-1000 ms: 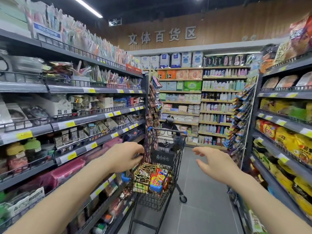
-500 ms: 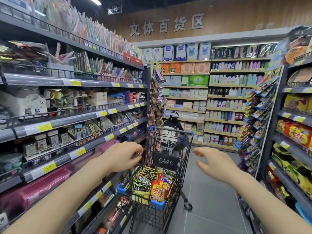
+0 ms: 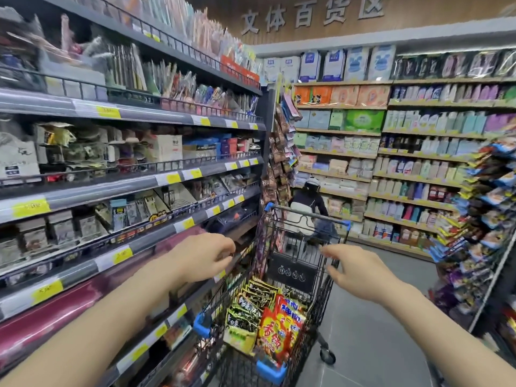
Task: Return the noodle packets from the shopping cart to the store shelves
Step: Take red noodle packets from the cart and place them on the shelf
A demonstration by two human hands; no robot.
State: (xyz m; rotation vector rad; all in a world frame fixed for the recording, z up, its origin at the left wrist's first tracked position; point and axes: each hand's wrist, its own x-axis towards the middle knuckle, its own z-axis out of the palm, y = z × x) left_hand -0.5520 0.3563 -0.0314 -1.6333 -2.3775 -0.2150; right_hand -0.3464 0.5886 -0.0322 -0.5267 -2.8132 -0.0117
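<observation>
This is a shop aisle with a smooth grey floor (image 3: 371, 339). At 9 o'clock stand long grey shelves (image 3: 156, 180) with yellow price tags (image 3: 174, 177). At 1 o'clock, wooden shelves (image 3: 416, 155) hold bottles and soft packs. Above them, at 12 o'clock, a brown wooden wall (image 3: 418, 15) carries 5 big signs. At 3 o'clock hangs a rack of snack bags (image 3: 485, 219).

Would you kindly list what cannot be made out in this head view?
- Left hand: its fingers curl away from the camera, so any grip on the cart is hidden.
- Lower noodle packets: covered by the top ones and the basket wire.
- Yellow price tags: motion blur makes them unreadable.
- Crouching person: partly hidden behind the cart.
- Right-hand shelves: cut off by the frame edge.
</observation>
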